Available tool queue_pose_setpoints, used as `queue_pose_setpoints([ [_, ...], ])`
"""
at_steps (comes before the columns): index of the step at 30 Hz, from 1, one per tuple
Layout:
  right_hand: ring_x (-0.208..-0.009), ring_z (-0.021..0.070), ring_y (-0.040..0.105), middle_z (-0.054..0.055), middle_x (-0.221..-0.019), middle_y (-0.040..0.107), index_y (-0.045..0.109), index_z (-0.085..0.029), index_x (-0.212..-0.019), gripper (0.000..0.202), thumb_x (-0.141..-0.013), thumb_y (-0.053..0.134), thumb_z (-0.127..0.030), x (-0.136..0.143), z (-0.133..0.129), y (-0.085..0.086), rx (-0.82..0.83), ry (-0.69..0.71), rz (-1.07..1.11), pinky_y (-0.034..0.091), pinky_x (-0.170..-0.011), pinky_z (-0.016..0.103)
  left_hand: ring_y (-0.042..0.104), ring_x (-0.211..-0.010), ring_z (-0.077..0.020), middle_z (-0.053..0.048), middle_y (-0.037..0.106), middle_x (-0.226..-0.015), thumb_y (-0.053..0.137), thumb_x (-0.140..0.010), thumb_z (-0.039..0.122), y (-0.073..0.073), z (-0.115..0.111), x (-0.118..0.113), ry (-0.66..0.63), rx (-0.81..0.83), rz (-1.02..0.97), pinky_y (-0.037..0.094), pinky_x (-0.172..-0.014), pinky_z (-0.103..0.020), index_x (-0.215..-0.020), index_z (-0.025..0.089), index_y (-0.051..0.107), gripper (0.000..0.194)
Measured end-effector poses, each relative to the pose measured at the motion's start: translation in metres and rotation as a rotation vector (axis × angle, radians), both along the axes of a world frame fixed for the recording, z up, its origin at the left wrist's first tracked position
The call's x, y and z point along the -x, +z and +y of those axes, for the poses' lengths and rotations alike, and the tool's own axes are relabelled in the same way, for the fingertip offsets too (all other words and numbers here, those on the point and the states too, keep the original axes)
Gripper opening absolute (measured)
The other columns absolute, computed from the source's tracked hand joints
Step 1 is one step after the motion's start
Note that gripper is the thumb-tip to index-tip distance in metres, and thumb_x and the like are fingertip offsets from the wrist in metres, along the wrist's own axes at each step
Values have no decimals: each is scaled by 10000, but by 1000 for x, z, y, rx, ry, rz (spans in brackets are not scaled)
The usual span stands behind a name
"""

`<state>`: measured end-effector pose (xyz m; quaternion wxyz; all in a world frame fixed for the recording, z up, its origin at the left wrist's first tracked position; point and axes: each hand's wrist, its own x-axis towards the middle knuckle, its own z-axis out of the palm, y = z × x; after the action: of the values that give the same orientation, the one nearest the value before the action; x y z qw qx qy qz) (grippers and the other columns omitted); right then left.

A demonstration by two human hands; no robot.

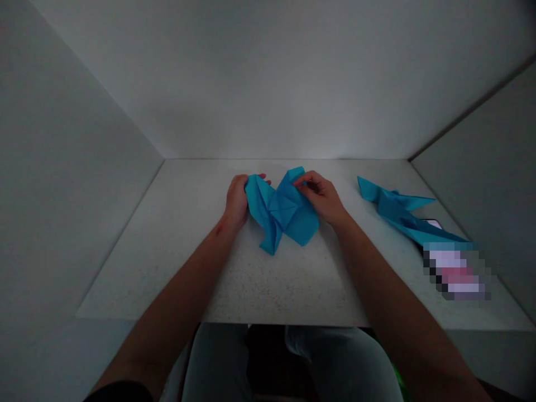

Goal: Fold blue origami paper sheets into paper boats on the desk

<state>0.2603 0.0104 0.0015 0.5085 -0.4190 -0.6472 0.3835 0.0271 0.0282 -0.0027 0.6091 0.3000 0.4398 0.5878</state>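
Note:
A creased sheet of blue origami paper (281, 209), partly folded, is held between my hands over the middle of the table. My left hand (238, 200) grips its left edge, with the fingers mostly behind the paper and some fingertips showing past the top. At the upper right flap, my right hand (319, 195) pinches the paper between thumb and index finger. Fold lines meet near the paper's centre, and a narrow flap points down toward me.
A blue folded paper figure (391, 206) with pointed ends lies on the white table (176, 234) at the right. It partly covers a phone (454, 271), whose screen is blurred out. White walls (285, 84) enclose the table at the back and sides.

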Motion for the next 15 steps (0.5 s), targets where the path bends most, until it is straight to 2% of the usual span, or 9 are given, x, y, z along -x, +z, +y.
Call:
queue_pose_setpoints([
  [3,-855,200,600,32,-960,689,729,-266,-945,303,-964,775,-565,-1,1,1,-52,-64,23,508,-798,352,769,-998,-246,-62,783,-1031,659,-966,466,-12,7,7,162,-18,115,633,-898,-375,-1025,249,607,232],
  [5,-853,212,581,34,-943,661,710,-278,-940,320,-962,768,-592,0,0,2,-33,-111,45,502,-782,355,709,-896,-202,-27,709,-931,688,-990,492,-20,12,13,208,-12,196,602,-815,-316,-1004,254,587,259],
  [8,-851,226,564,32,-925,625,679,-295,-963,350,-927,787,-626,0,-1,3,48,-165,97,484,-743,347,640,-828,-183,-13,645,-896,720,-985,631,-26,18,20,179,-57,262,566,-746,-300,-1019,256,579,402],
  [11,-899,236,571,29,-978,623,642,-305,-987,387,-886,808,-639,-4,1,2,72,-209,159,480,-765,348,610,-803,-192,-13,609,-873,750,-920,767,-27,20,26,141,-104,307,544,-713,-313,-1014,257,574,548],
  [15,-1026,251,593,33,-1076,637,605,-311,-1029,453,-864,792,-690,-19,10,-2,96,-239,232,512,-829,346,593,-762,-197,-12,574,-830,756,-892,823,-25,24,33,70,-106,311,513,-685,-320,-999,261,576,600],
])
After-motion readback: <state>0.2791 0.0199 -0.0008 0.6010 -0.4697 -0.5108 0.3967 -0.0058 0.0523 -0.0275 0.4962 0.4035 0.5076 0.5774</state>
